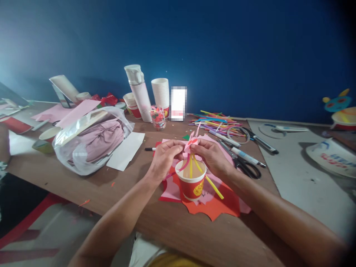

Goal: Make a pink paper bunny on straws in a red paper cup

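Both my hands meet over a red paper cup that stands on red and pink paper cut-outs. My left hand and my right hand are closed, together pinching a small pink folded paper piece above the cup. Yellow and pink straws run from that piece down into and past the cup; one yellow straw sticks out to the right.
On the brown table lie black scissors, pens, a heap of coloured straws, a white bottle, stacked paper cups, a small jar, and a plastic bag with pink cloth. White sheets lie left.
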Demonstrator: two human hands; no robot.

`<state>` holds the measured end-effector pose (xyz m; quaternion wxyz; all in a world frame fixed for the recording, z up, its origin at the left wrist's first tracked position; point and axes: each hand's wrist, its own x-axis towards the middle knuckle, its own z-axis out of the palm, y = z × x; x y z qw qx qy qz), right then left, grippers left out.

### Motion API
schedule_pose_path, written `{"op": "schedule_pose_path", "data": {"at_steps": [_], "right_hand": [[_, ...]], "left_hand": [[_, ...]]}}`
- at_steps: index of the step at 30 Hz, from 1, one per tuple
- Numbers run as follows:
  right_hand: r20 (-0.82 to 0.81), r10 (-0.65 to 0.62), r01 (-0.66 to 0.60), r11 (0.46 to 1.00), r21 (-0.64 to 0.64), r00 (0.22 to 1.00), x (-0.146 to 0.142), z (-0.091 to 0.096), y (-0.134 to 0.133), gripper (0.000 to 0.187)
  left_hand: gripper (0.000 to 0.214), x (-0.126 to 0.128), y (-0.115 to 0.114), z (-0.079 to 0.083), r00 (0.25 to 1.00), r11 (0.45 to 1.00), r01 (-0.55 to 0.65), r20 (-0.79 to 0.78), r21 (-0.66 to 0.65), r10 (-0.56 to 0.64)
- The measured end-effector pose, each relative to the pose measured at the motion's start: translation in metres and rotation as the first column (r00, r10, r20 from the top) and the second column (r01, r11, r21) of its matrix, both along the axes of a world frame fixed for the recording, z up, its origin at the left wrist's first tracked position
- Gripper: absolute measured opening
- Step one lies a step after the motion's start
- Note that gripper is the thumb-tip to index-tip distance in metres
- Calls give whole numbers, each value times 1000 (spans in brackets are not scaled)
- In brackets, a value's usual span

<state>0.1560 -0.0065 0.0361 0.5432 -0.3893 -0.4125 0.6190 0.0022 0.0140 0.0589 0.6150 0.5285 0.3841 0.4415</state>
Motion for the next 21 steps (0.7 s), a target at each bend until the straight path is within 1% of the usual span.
{"op": "schedule_pose_path", "data": {"at_steps": [2, 5, 8, 14, 17, 21], "right_hand": [[26, -19, 19, 1000, 13, 999, 0, 1, 0, 12], [66, -48, 45, 998, 37, 997, 0, 0, 1, 11], [75, -59, 55, 997, 48, 995, -1, -1, 1, 12], [65, -54, 53, 998, 29, 996, -3, 0, -1, 15], [69, -56, 54, 998, 29, 996, -3, -1, -2, 14], [104, -80, 77, 997, 32, 991, -1, -3, 0, 17]], "left_hand": [[14, -2, 1, -1, 998, 999, 41, 46, -1, -41], [18, -2, 2, -2, 998, 998, 67, 13, -24, -66], [21, 1, 1, -3, 998, 999, 33, -50, -35, -35], [20, 6, 1, -5, 998, 999, -44, -47, 1, 44], [20, 5, 2, -5, 998, 999, -51, -35, -13, 50], [22, 4, 2, -6, 1000, 998, -24, -16, -52, 23]]}}
